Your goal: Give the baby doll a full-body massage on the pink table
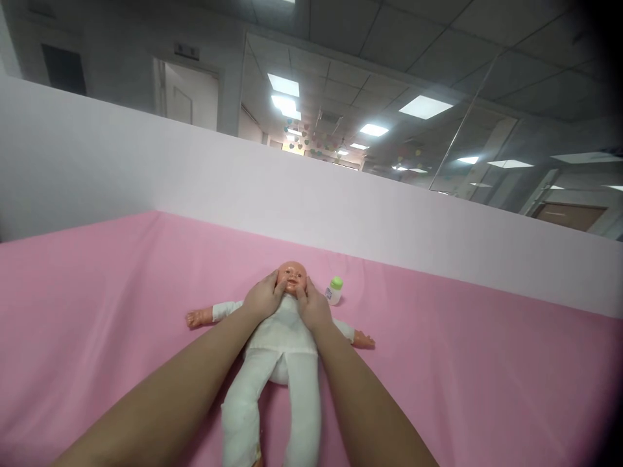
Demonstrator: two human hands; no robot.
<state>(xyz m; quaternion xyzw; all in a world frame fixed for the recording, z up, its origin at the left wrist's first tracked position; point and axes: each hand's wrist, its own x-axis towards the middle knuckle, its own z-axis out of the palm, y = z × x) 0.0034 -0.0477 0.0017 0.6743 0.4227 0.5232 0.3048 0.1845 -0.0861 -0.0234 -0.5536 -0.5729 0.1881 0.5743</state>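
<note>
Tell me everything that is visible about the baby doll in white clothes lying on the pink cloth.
The baby doll in white clothes lies face up on the pink cloth, head away from the camera, arms spread sideways, legs toward the viewer. Its bald head and small hands look like peach plastic; the body looks soft, in white fabric. The left hand and the right hand touch the sides of its face. A small white bottle with a green cap stands beside its head, apart.
</note>
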